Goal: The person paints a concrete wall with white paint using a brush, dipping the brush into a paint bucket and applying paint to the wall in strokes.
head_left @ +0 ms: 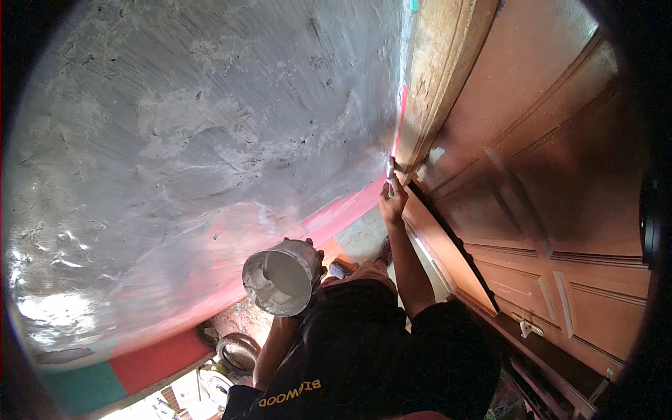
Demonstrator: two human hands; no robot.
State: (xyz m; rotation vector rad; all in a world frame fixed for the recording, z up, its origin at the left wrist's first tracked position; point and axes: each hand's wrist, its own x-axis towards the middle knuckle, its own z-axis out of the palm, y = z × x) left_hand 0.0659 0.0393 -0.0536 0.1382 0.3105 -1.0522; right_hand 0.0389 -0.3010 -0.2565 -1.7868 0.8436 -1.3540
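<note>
My left hand (319,260) is wrapped round a round metal can (306,283), its fingers showing along the far side. Pale grey-white paint (285,271) lies inside the can, and smears coat its inner wall. Up ahead, my right hand (393,201) grips a small, slim paintbrush (390,175) with a pale handle. The brush's tip meets the narrow strip where the grey wall (231,105) borders the wooden door frame (441,77). A thin pink line runs upward from there along the frame. Fine detail of the bristles is too small to make out.
A brown panelled door (560,175) stands close on my right, with a light latch (528,327) low on it. The wall's lower part has pink and green bands (154,360). Below lie tyres (238,351) and my feet on the floor.
</note>
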